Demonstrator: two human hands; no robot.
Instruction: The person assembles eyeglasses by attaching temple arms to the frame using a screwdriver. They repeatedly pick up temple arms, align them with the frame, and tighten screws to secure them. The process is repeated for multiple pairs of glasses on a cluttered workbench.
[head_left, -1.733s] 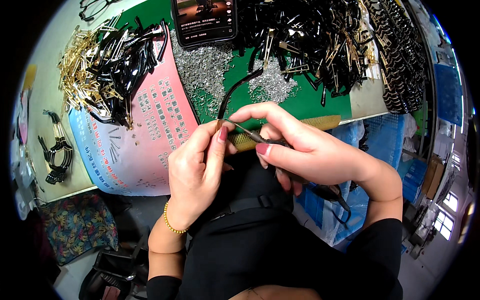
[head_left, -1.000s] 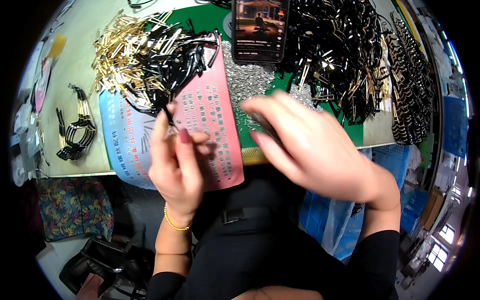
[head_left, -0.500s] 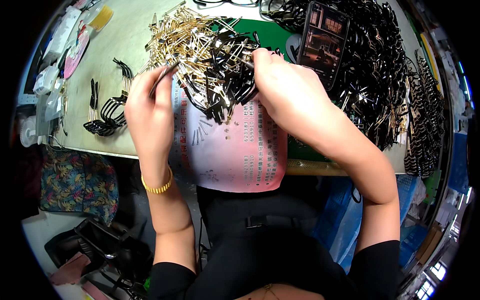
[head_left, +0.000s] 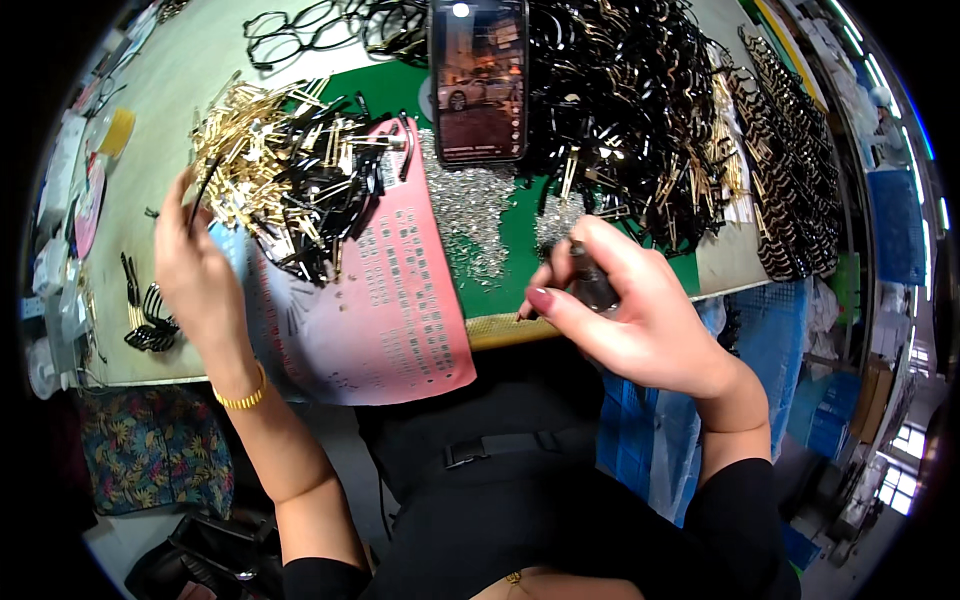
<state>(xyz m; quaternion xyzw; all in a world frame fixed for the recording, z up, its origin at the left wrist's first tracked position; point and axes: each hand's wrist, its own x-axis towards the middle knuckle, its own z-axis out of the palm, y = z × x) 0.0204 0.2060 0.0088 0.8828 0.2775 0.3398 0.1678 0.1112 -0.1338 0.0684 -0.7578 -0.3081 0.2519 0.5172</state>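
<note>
Well left of the phone [head_left: 480, 90], I see the left hand [head_left: 205, 290], its grip pinching a slim dark piece [head_left: 207, 183] beside the gold-and-black heap [head_left: 285, 170]. Nearer the person and right of the phone, the right hand [head_left: 645, 325] curls its grip round a dark tool [head_left: 592, 287], apparently palmed for control. Silvery bits [head_left: 470, 215] lie just this side of the phone, perhaps for easy reach.

This is an eyewear workshop, its bench [head_left: 165, 95] heaped with eyeglass parts [head_left: 255, 150] and silvery bits [head_left: 472, 205].
</note>
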